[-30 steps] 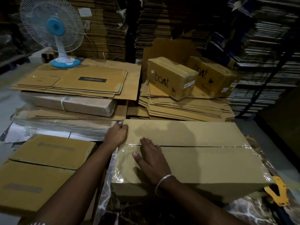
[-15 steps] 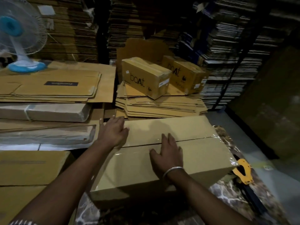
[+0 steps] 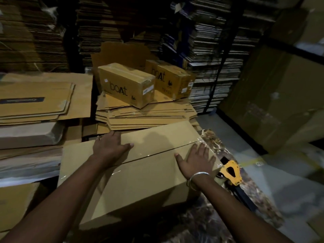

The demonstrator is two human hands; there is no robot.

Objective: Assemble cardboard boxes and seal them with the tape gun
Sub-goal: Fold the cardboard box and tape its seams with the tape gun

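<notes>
Your left hand (image 3: 109, 146) and right hand (image 3: 197, 159) are lying flat, fingers spread, well apart on the taped cardboard box (image 3: 140, 172), tape gun (image 3: 231, 172) lying just beside.

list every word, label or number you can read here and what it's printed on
"boAt": on the side of the nearer small box on the flat cardboard stack.
"boAt": on the second small box behind it, partly cut off.
White stickers on both small boxes: too small to read.
Dark label on the flat cardboard at left: blurred, unreadable.
Big box under the hands: no print visible.
</notes>
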